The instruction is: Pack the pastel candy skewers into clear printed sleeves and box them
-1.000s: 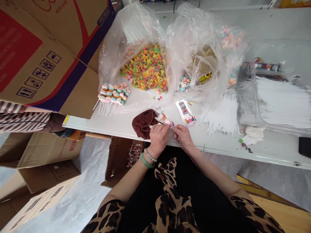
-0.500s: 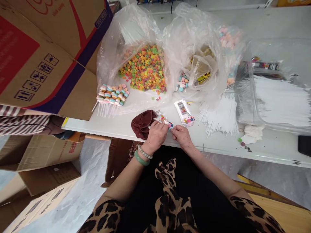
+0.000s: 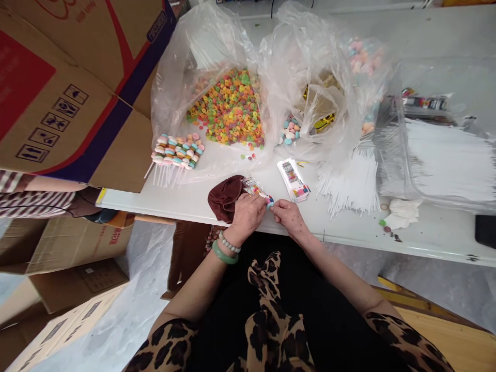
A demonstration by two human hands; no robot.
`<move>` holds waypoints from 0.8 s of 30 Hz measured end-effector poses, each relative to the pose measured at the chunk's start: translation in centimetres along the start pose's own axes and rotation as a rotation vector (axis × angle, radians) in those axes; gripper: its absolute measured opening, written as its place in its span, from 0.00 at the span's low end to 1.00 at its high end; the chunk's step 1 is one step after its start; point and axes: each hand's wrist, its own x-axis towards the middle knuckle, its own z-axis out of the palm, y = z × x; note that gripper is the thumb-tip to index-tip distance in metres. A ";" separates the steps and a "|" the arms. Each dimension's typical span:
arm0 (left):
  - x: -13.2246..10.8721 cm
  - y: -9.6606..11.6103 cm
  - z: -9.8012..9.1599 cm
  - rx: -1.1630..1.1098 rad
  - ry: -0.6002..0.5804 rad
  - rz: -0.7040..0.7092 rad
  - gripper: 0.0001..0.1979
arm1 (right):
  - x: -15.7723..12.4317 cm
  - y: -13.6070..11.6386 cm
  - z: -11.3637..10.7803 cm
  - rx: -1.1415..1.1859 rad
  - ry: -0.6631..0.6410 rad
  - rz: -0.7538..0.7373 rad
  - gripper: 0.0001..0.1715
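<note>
My left hand (image 3: 248,213) is closed on a small, clear candy wrapper (image 3: 259,191) with colourful print, just over the table's front edge. The fingertips of my right hand (image 3: 289,216) pinch the near end of that wrapper, where something light blue shows. What lies inside is mostly hidden by my fingers. A dark brown cloth (image 3: 223,200) is bunched up against my left hand. To the upper right of my hands lies a stack of printed wrappers (image 3: 290,174). Candy skewers (image 3: 178,151), threaded with pastel and coloured pieces on white sticks, rest at the left.
A large plastic bag (image 3: 217,46) holds ring-shaped gummies (image 3: 234,111). Beside it are another bag (image 3: 296,49) and loose pastel candies (image 3: 290,129). White sticks (image 3: 349,183) lie at right near a clear bin (image 3: 411,181). A big carton (image 3: 96,88) blocks the left side.
My hands have shifted very slightly left with the wrapper, still gripping it together. The view has moved a little; nothing else has visibly changed.
</note>
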 end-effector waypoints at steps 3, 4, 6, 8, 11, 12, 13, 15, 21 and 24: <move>-0.2 0.1 0.0 -0.323 0.098 -0.182 0.06 | 0.0 -0.3 -0.3 0.099 -0.011 0.067 0.13; -0.3 0.2 0.1 -0.461 0.167 -0.271 0.05 | 0.0 -0.4 -0.5 0.148 -0.027 0.103 0.14; -0.5 0.3 0.2 -0.733 0.297 -0.462 0.06 | 0.1 -0.8 -0.7 0.247 -0.103 0.186 0.14; -0.6 0.3 0.4 -0.987 0.295 -0.622 0.11 | 0.2 -1.0 -1.0 0.326 -0.219 0.270 0.15; -0.6 0.3 0.6 -1.296 0.105 -0.733 0.18 | 0.2 -1.0 -1.1 0.361 -0.380 0.373 0.16; -0.6 0.3 0.6 -1.348 0.076 -0.741 0.19 | 0.2 -1.0 -1.1 0.343 -0.401 0.382 0.16; -0.5 0.3 0.7 -1.373 0.079 -0.744 0.18 | 0.1 -1.0 -1.0 0.311 -0.399 0.370 0.16; -0.4 0.3 0.7 -1.368 0.140 -0.747 0.17 | -0.1 -1.0 -0.8 0.228 -0.334 0.296 0.17; -0.2 0.7 1.3 -1.366 0.248 -0.757 0.15 | -0.5 -1.5 -0.1 0.103 -0.181 0.128 0.17; -0.3 0.9 1.7 -1.402 0.253 -0.777 0.15 | -0.5 -1.5 0.1 0.057 -0.113 0.100 0.15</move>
